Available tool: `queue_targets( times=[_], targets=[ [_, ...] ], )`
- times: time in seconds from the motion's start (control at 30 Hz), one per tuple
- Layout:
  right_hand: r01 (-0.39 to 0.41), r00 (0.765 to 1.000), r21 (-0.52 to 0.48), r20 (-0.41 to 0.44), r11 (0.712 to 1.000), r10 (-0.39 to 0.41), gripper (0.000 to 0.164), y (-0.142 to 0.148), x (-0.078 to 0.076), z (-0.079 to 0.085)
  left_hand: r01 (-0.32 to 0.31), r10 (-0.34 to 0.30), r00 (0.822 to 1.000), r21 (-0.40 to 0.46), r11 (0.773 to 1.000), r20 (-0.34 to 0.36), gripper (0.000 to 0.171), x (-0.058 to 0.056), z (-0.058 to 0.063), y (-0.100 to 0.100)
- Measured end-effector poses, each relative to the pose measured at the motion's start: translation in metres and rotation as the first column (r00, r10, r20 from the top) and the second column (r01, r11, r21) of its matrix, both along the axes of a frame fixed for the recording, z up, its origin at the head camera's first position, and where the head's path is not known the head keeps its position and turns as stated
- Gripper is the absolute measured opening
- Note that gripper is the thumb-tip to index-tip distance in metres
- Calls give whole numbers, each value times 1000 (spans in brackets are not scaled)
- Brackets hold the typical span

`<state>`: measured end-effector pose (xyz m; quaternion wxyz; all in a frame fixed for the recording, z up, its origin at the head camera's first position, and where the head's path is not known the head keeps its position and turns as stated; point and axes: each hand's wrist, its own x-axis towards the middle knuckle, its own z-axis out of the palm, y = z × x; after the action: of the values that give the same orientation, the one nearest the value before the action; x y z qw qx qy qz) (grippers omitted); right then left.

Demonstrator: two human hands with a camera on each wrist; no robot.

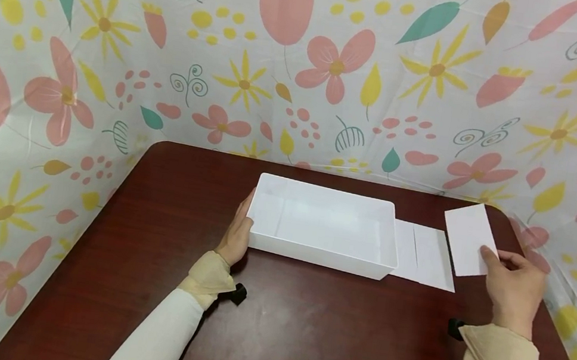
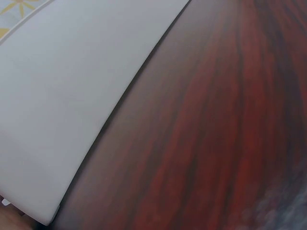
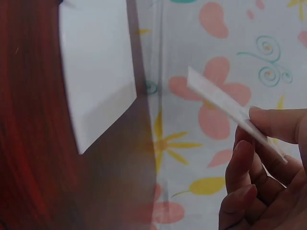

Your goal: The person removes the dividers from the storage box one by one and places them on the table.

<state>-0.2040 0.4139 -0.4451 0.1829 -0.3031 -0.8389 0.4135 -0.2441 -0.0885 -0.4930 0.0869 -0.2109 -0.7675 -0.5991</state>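
Note:
A shallow white open-topped box (image 1: 319,256) stands on the dark red-brown table; no contents show inside. My left hand (image 1: 236,235) holds its left end, the thumb by the near corner and the fingers along the end wall. In the left wrist view, the box's long side wall (image 2: 72,96) fills the left part, and only a sliver of the hand shows at the lower corner. My right hand (image 1: 515,289) pinches a white card (image 1: 467,238) between thumb and fingers, tilted above the table's right side. The right wrist view has this card (image 3: 225,105) nearly edge-on.
Two white cards (image 1: 432,258) lie overlapping on the table against the box's right end, partly hidden by it. The wooden table (image 1: 334,336) ends near the right hand. A flower-patterned curtain (image 1: 289,84) hangs behind and along both sides.

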Motion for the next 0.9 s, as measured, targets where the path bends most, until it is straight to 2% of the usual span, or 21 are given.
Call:
queue_targets(
  times=[0.2,0.6,0.77,0.9],
  targets=[
    [0,999,40,40,999,-2,33,13,0,-12,6,-6,1000,2,1000,-7,67,-1,0,0],
    [-36,987,-31,153,999,40,39,31,2,-29,-6,6,1000,-8,1000,-4,68,0,2,0],
    [-64,973,32,223,997,55,58,35,6,-36,0,0,1000,-12,1000,9,67,0,2,0],
    [-102,948,76,309,992,74,69,38,9,-38,18,-18,1000,-4,1000,10,67,0,2,0]
  ],
)
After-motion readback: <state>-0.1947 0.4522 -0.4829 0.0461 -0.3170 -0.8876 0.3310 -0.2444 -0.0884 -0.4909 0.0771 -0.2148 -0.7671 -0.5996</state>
